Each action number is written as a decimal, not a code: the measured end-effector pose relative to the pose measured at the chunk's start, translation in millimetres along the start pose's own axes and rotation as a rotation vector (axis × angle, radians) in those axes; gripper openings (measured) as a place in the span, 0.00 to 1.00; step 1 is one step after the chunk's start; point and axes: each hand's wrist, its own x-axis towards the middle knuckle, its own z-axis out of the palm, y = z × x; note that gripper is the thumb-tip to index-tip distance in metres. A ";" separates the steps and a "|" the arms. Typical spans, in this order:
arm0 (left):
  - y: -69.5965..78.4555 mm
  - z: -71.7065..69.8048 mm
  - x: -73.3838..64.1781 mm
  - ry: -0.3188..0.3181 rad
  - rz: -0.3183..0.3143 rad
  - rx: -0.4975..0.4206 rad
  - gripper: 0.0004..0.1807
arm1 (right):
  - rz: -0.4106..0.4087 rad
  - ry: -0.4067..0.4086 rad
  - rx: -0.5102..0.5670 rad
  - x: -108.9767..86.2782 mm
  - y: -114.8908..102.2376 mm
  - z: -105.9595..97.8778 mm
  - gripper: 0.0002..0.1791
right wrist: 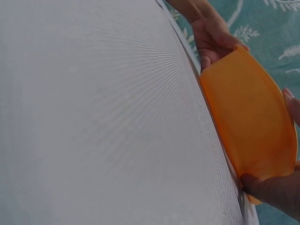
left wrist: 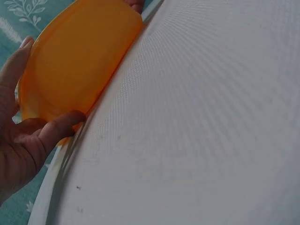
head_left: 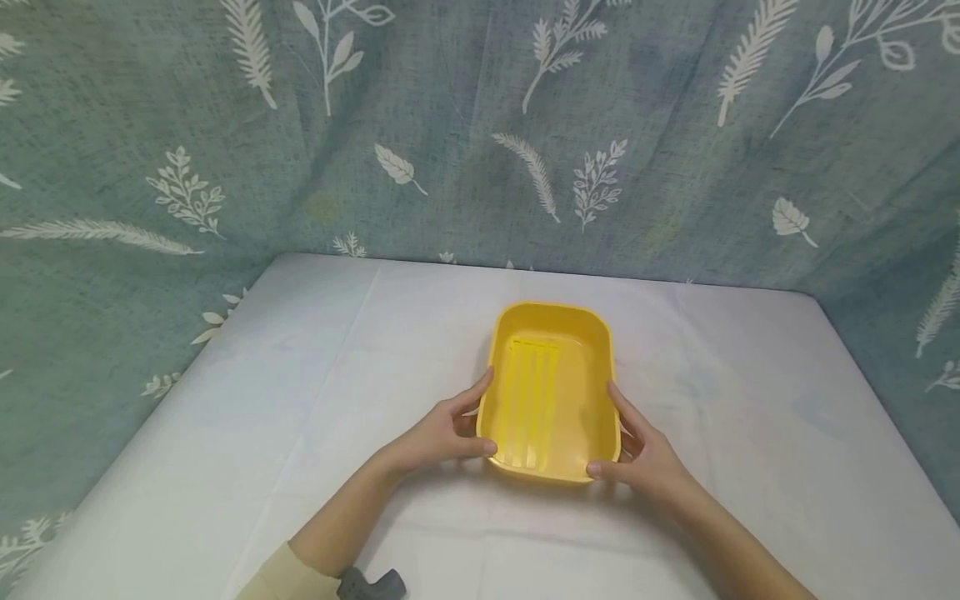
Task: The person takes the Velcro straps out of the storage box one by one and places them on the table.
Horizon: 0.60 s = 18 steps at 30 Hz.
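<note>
The left forearm (head_left: 348,504) reaches in from the near left, the right forearm (head_left: 735,542) from the near right, both slanting inward toward the far side. The left hand (head_left: 441,431) and right hand (head_left: 651,460) face each other, apart, both gripping, thumbs (head_left: 477,447) near and pointing inward, index fingers (head_left: 476,392) stretching farther off.

We're counting one yellow tray (head_left: 581,392), just the one! One left hand (head_left: 438,432) plus one right hand (head_left: 651,460) are making two, and two forearms (head_left: 345,512) are showing with them. One bench (head_left: 345,400) is joining the tally, one beige sleeve (head_left: 288,577) is adding itself, and one dark grey object (head_left: 375,587) is rounding it out.
</note>
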 end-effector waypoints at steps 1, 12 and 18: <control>-0.5 1.3 0.1 -0.008 0.003 -0.016 0.56 | -0.001 -0.001 0.000 -1.7 0.5 -0.6 0.60; -4.9 9.8 -4.7 -0.025 0.007 -0.115 0.51 | -0.004 -0.023 0.039 -18.0 1.0 -3.5 0.60; -11.2 9.8 -3.6 0.049 0.053 -0.029 0.48 | -0.016 -0.061 0.022 -17.5 -1.5 -10.3 0.61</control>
